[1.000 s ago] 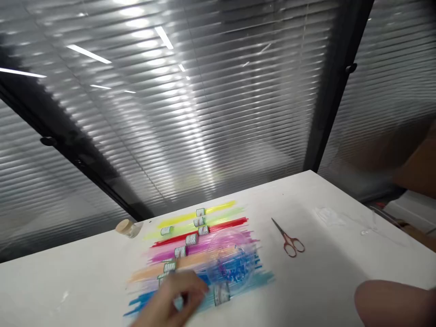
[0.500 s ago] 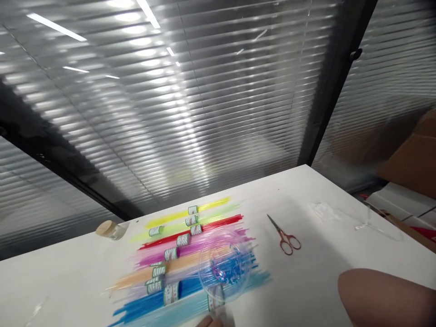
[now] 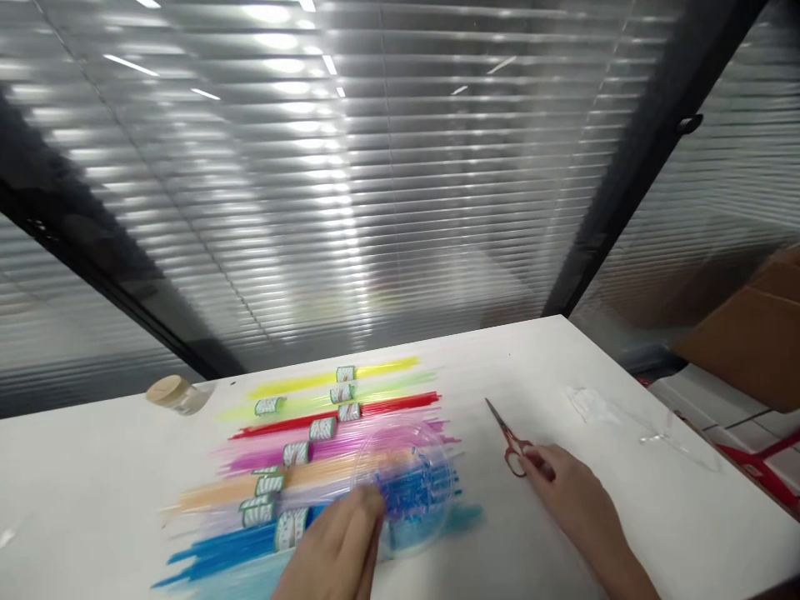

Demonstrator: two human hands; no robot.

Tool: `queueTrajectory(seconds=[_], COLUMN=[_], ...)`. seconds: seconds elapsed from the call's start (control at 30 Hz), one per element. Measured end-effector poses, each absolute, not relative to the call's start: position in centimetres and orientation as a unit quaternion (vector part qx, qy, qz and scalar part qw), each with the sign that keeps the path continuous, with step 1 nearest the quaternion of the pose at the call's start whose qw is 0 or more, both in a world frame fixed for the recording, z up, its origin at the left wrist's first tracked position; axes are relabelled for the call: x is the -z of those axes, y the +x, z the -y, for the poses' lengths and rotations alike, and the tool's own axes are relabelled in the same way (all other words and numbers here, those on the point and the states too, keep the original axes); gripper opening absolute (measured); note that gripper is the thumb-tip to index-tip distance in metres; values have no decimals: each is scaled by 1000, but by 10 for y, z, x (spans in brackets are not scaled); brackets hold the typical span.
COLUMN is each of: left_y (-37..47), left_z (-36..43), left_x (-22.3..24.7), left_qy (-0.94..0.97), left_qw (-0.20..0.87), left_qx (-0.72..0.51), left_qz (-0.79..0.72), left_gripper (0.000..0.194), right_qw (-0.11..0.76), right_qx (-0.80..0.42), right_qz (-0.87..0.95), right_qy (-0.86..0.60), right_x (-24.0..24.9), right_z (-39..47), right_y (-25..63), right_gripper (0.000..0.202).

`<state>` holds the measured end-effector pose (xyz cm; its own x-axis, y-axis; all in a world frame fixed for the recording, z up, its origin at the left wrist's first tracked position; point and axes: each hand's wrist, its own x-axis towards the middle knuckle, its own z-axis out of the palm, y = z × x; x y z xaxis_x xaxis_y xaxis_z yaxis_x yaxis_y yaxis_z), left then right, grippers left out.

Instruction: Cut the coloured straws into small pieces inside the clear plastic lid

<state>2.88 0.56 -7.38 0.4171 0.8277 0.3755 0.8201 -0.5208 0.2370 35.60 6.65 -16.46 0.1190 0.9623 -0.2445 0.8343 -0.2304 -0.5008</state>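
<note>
On the white table [image 3: 93,492] lie several banded bundles of thin coloured sticks [image 3: 312,450], running from yellow at the far side to blue near me. A clear round plastic bowl [image 3: 409,487] sits on top of the blue and pink bundles. My left hand [image 3: 341,546] reaches in from the bottom edge, its fingertips at the bowl's near-left rim. My right hand [image 3: 575,500] lies on the table, its fingertips on the handles of small red scissors [image 3: 509,437], whose blades point away to the left.
A small glass jar with a cork lid [image 3: 175,393] lies at the table's far left. Clear plastic bits [image 3: 631,417] rest toward the right edge. Grey window blinds fill the background. A cardboard box [image 3: 750,333] stands beyond the table on the right.
My right hand has moved forward from the lower right onto the scissors' handles. My left hand, nearly out of view half a second ago, has come back up to the bowl's rim. The view shifted.
</note>
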Motion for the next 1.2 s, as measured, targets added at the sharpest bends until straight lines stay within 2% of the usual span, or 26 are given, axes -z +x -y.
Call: queueTrajectory(seconds=[0.1, 0.23, 0.43, 0.53, 0.6, 0.67, 0.77, 0.87, 0.93, 1.0, 1.1, 1.13, 1.2], left_y=[34, 41, 34, 24, 18, 15, 16, 20, 23, 25, 26, 26, 27], left_z=[-31, -52, -49, -43, -40, -38, -36, -36, -36, -35, -35, -35, -36], left_x=[44, 18, 9, 8, 8, 9, 10, 10, 9, 8, 9, 10, 11], left_qy=[838, 793, 761, 750, 742, 737, 739, 740, 737, 736, 739, 740, 741], left_qw=[84, 141, 191, 213, 223, 226, 222, 233, 242, 242, 227, 220, 210], left_qx=[-102, 37, 36, 31, 26, 17, 0, -10, -7, -3, 5, 8, 13], left_qz=[-530, -592, -619, -625, -632, -637, -636, -631, -631, -632, -634, -635, -638], left_gripper=[24, 25, 22, 25, 26, 26, 26, 29, 30, 32, 33, 32, 32], right_qw=[98, 33, -44, -65, -57, -10, 155, 293, 370, 410, 509, 493, 377], right_qx=[-219, -143, -35, -31, -70, -139, -304, -536, -638, -700, -684, -697, -756], right_qz=[610, 625, 661, 665, 649, 619, 585, 515, 437, 374, 297, 304, 338], right_qy=[-755, -766, -748, -743, -755, -773, -736, -602, -514, -449, -429, -424, -415], right_x=[181, 178, 179, 181, 181, 180, 171, 151, 135, 120, 105, 102, 100], right_z=[-55, -52, -56, -58, -61, -65, -72, -76, -76, -72, -59, -53, -43], right_y=[352, 339, 321, 321, 326, 331, 332, 314, 293, 268, 237, 230, 223], right_gripper=[29, 30, 31, 31, 30, 27, 22, 30, 33, 33, 37, 41, 47])
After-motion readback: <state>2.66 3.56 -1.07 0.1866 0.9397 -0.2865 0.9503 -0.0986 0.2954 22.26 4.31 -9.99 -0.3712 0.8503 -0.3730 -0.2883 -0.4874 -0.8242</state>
